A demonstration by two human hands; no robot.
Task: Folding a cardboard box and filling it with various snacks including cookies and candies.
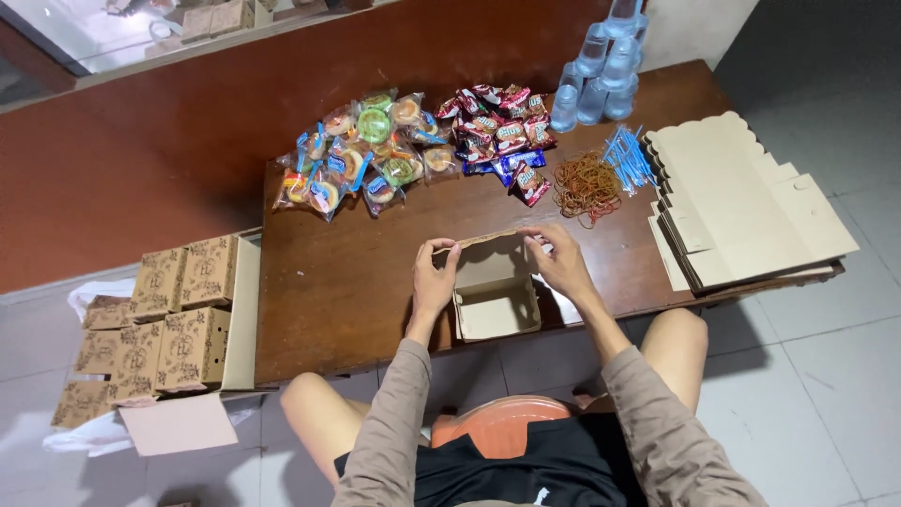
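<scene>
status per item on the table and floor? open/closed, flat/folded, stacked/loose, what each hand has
small cardboard box: open, upright, part-folded
left hand: gripping the box's left wall
right hand: gripping the box's right wall
flat box blanks: unfolded, stacked
finished boxes: closed, stacked on the floor
rubber bands: loose heap
water cups: sealed, stacked
snack packets: sealed, piled

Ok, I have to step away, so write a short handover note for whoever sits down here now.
Left hand grips the left wall of the open cardboard box; right hand pinches its back flap at the right corner.
The box sits at the near edge of the wooden table, formed but empty and unclosed.
Flat box blanks are stacked at right; rubber bands, wrapped pastries and red snack packets lie behind.
Closed boxes are stacked at left.
</scene>
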